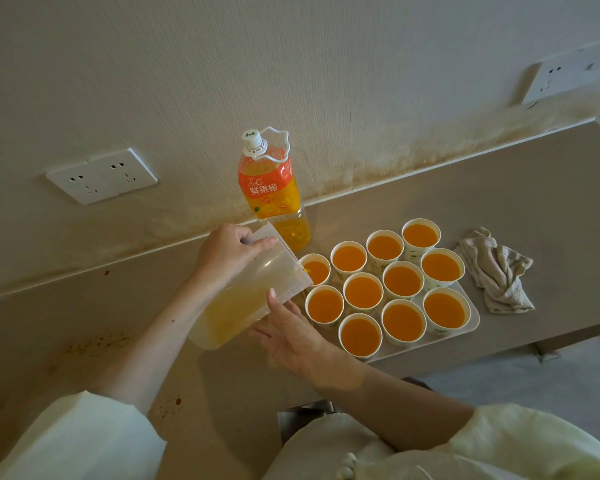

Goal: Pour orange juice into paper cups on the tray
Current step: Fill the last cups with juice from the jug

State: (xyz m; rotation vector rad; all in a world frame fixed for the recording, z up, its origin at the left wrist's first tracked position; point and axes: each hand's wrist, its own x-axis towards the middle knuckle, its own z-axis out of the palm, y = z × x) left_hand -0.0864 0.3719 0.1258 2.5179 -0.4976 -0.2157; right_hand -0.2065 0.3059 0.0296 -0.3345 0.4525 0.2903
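Observation:
A clear plastic pitcher [246,292] with a little orange juice is tipped steeply to the right, its spout over the back-left paper cup [315,270]. A thin trickle of juice leaves the spout. My left hand [227,252] grips the pitcher from above. My right hand [286,327] supports it from below with straight fingers. Several paper cups filled with orange juice, such as one in the middle [362,292], stand in rows on a white tray [473,318].
An orange juice bottle [274,192] with a white cap and handle stands against the wall behind the pitcher. A crumpled grey cloth [499,271] lies right of the tray. Wall sockets [101,176] sit at left. The counter's front edge runs just past the tray.

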